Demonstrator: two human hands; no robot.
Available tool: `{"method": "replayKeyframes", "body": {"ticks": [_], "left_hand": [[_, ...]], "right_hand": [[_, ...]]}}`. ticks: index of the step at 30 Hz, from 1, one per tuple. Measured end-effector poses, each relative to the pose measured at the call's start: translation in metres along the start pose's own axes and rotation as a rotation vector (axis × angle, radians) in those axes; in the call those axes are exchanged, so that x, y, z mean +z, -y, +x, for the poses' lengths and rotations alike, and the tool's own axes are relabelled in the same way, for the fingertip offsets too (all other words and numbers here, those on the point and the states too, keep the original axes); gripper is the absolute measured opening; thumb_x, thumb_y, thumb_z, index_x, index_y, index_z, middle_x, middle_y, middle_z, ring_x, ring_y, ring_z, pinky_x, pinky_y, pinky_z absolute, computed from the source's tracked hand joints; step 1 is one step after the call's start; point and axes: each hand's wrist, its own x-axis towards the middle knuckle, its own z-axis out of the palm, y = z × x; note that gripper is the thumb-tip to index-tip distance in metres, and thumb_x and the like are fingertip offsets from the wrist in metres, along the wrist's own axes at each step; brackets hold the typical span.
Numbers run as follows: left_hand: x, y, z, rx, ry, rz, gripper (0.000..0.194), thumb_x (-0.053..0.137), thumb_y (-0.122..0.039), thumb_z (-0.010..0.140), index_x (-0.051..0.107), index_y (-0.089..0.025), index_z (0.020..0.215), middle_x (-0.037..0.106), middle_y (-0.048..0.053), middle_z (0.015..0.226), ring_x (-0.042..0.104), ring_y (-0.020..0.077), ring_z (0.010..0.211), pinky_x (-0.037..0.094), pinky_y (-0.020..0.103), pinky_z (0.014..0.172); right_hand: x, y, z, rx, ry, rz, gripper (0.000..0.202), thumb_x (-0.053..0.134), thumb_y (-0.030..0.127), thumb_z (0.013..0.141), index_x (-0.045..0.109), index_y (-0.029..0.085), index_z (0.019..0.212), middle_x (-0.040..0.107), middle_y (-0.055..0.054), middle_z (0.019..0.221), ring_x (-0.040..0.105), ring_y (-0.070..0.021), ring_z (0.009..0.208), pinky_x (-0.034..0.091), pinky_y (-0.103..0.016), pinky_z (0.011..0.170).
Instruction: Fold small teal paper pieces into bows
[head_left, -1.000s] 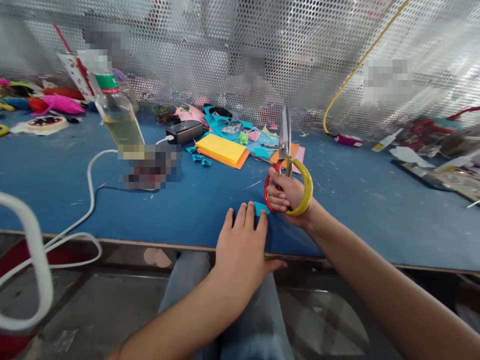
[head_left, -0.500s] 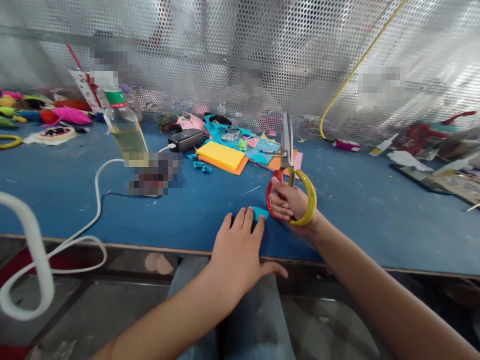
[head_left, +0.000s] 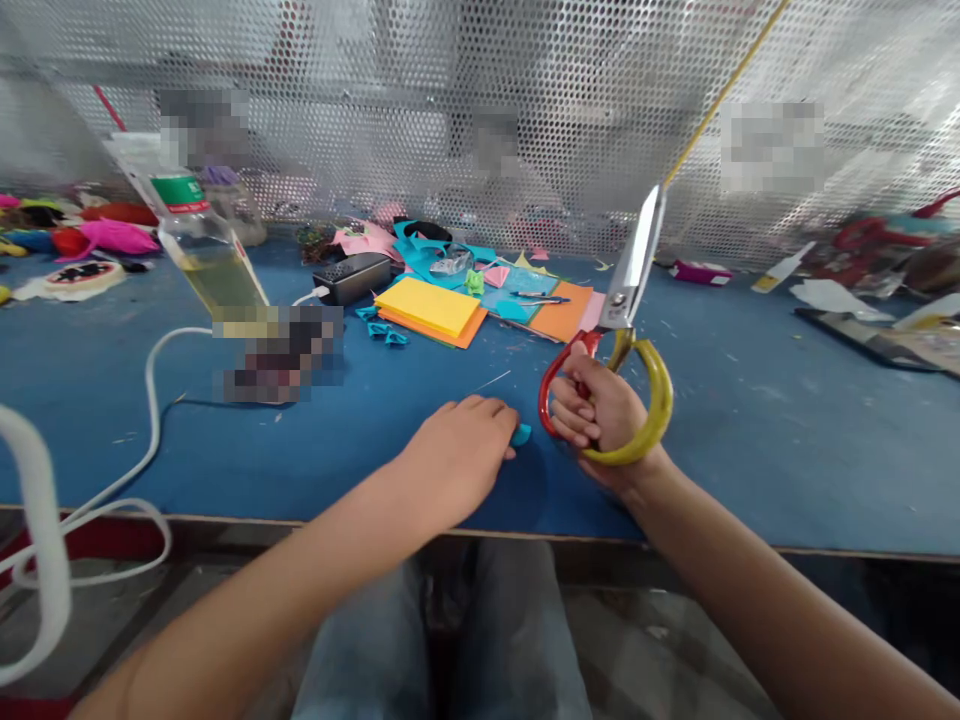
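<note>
- Two hands at the near edge of the blue table [head_left: 750, 420].
- Your left hand [head_left: 457, 455] curls over a small cyan paper piece [head_left: 521, 434], fingertips pinning it.
- Your right hand [head_left: 600, 415] grips the red-and-yellow scissors [head_left: 626, 330], closed blades pointing up and away.
- A yellow-and-orange paper stack [head_left: 431, 310] lies beyond.

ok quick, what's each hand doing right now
Left hand: palm down on the table, fingers on a small blue paper piece; grip cannot be told.
Right hand: closed around the scissors, blades shut, pointing up.
</note>
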Motion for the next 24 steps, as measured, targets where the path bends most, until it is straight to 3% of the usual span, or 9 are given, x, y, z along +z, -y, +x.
{"method": "replayKeyframes", "body": {"ticks": [3,7,10,13,15,17,19,21,24], "left_hand": [[-0.015,0.013,0.024,0.002,0.12,-0.076,0.033,0.06,-0.019,0.077,0.055,-0.015,0.109,0.063,0.007,0.105,0.058,0.022,0.097,0.046,0.031,0.077],[-0.029,0.027,0.046,-0.027,0.351,-0.144,0.048,0.074,-0.04,0.059,0.06,-0.014,0.098,0.064,0.003,0.083,0.057,0.0172,0.068,0.039,0.024,0.052],[-0.03,0.031,0.048,0.025,0.375,-0.144,0.032,0.066,-0.042,0.069,0.063,-0.016,0.086,0.06,-0.001,0.067,0.052,0.0138,0.058,0.032,0.023,0.048],[-0.027,0.026,0.038,0.05,0.183,-0.055,0.026,0.049,-0.038,0.085,0.064,-0.018,0.083,0.062,0.001,0.073,0.056,0.0152,0.067,0.035,0.024,0.054],[-0.023,0.02,0.026,0.034,-0.011,0.079,0.033,0.036,-0.036,0.092,0.064,-0.02,0.091,0.062,0.003,0.09,0.058,0.0173,0.08,0.037,0.025,0.059],[-0.017,0.016,0.012,0.057,-0.17,0.306,0.029,0.037,-0.03,0.093,0.063,-0.021,0.103,0.06,0.006,0.102,0.056,0.0208,0.091,0.038,0.027,0.06],[-0.011,0.016,-0.004,0.176,-0.222,0.476,0.025,0.045,-0.024,0.09,0.061,-0.023,0.109,0.061,0.006,0.1,0.056,0.0205,0.087,0.039,0.029,0.064],[-0.005,0.019,-0.019,0.301,-0.244,0.512,0.023,0.045,-0.017,0.09,0.065,-0.022,0.101,0.065,0.003,0.096,0.056,0.0191,0.087,0.039,0.03,0.068],[0.0,0.021,-0.04,0.302,-0.346,0.449,0.024,0.044,-0.014,0.09,0.066,-0.018,0.098,0.069,0.0,0.099,0.054,0.0194,0.094,0.038,0.034,0.079]], "right_hand": [[-0.002,0.004,0.0,0.016,-0.005,0.042,0.045,0.059,0.044,0.078,0.034,0.02,0.05,0.025,0.01,0.035,0.017,-0.0013,0.026,0.019,-0.012,0.023],[-0.003,0.007,0.0,0.052,-0.011,0.079,0.044,0.062,0.047,0.075,0.036,0.02,0.052,0.024,0.011,0.034,0.016,-0.0014,0.025,0.019,-0.012,0.022],[-0.003,0.007,0.0,0.078,-0.003,0.099,0.042,0.063,0.045,0.075,0.038,0.019,0.054,0.025,0.011,0.033,0.016,-0.0014,0.025,0.019,-0.012,0.022],[-0.004,0.007,0.0,0.087,0.027,0.1,0.041,0.063,0.041,0.075,0.037,0.019,0.052,0.027,0.011,0.033,0.017,-0.0011,0.024,0.018,-0.012,0.022],[-0.004,0.007,0.0,0.08,0.038,0.095,0.041,0.062,0.039,0.076,0.035,0.019,0.051,0.027,0.011,0.033,0.017,-0.0011,0.024,0.018,-0.012,0.022],[-0.004,0.007,0.0,0.076,0.035,0.097,0.041,0.061,0.04,0.077,0.036,0.019,0.052,0.027,0.011,0.033,0.017,-0.0013,0.024,0.018,-0.012,0.022],[-0.005,0.007,-0.001,0.081,0.035,0.099,0.043,0.06,0.044,0.077,0.036,0.019,0.053,0.027,0.011,0.033,0.017,-0.0012,0.024,0.018,-0.012,0.023],[-0.005,0.007,-0.002,0.097,0.047,0.09,0.044,0.061,0.048,0.076,0.036,0.019,0.054,0.027,0.011,0.033,0.017,-0.001,0.025,0.018,-0.012,0.023],[-0.005,0.007,-0.003,0.133,0.085,0.065,0.044,0.061,0.05,0.075,0.036,0.019,0.056,0.027,0.011,0.034,0.016,-0.0008,0.026,0.018,-0.011,0.024]]}}
